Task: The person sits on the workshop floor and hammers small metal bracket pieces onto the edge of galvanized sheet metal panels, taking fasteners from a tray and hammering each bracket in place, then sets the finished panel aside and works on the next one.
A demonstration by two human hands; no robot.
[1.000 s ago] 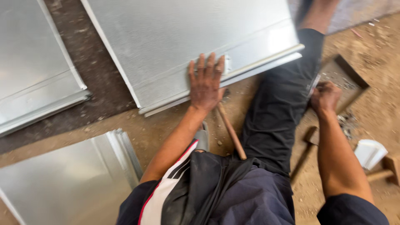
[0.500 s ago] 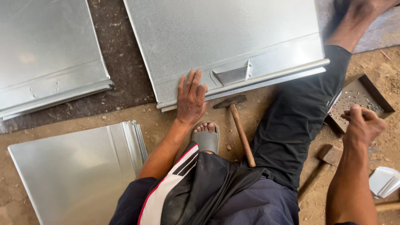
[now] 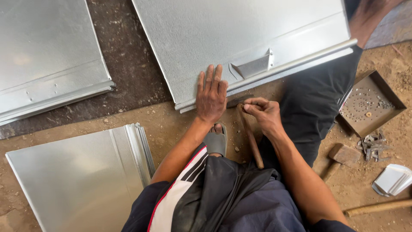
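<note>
Hammer (image 3: 251, 137) on dirt floor (image 3: 171, 124) — metal sheet (image 3: 240, 38) beside it.

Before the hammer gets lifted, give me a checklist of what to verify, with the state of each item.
1. Left hand flat on the near edge of the metal sheet, pinning it down: ok.
2. Right hand on the hammer: not ok, the fingers are bunched at the head end, not round the wooden handle.
3. Something small pinched in the right fingertips: cannot tell, too small to see.
4. Left fingers away from the hammer head: not ok, the head lies right beside the left hand.
5. Sandalled foot away from the hammer: not ok, it sits just beside the handle.
6. Tray of small fasteners nearby: ok, it lies on the person's right.
</note>
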